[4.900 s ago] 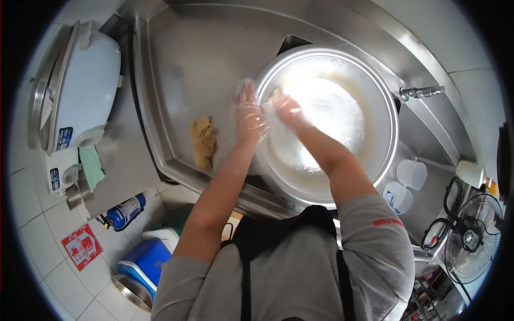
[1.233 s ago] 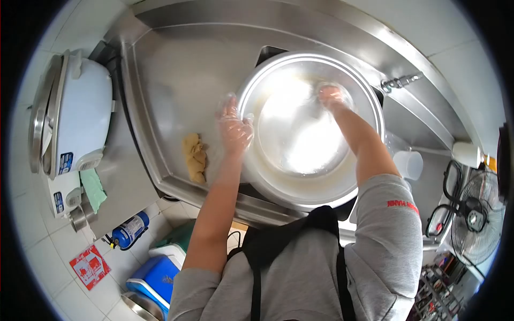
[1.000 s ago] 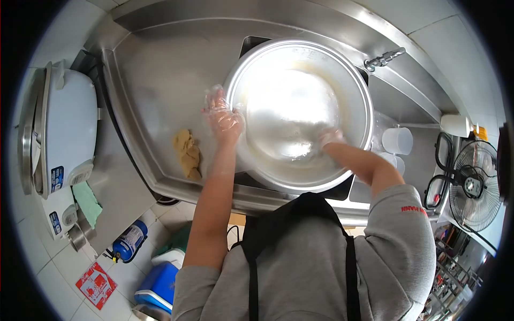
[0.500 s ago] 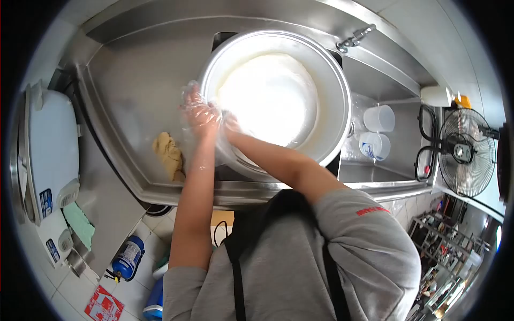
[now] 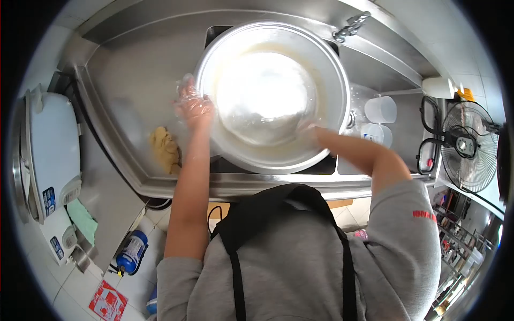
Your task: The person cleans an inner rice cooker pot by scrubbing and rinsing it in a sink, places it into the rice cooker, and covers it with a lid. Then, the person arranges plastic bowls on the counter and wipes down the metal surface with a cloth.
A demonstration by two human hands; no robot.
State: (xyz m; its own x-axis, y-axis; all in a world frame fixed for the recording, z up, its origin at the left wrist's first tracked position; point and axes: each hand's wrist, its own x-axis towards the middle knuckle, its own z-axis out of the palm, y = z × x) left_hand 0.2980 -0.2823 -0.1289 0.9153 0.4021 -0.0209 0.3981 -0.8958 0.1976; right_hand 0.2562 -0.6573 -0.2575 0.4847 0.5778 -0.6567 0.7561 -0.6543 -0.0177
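Observation:
A large round metal basin [image 5: 337, 69] sits over the sink counter, its shiny inside washed out by glare. What lies at its bottom, perhaps clear liquid, I cannot make out. My left hand [image 5: 194, 107], in a clear plastic glove, rests against the basin's left outer rim with its fingers stretched out. Over the lower right inside wall is my right hand [image 5: 309, 130], smeared by motion; its fingers cannot be read. A crumpled yellow cloth [image 5: 165, 150] lies on the steel counter below my left hand.
Two translucent plastic tubs [image 5: 381, 109] stand in the sink right of the basin, below a tap [image 5: 350, 28]. A fan [image 5: 465, 147] is at far right. White-lidded appliances [image 5: 53, 139] line the left; a blue fire extinguisher [image 5: 132, 251] stands on the floor.
My right hand has swept from the basin's left side, near my left hand, across to its lower right inside. My left hand stays at the left rim.

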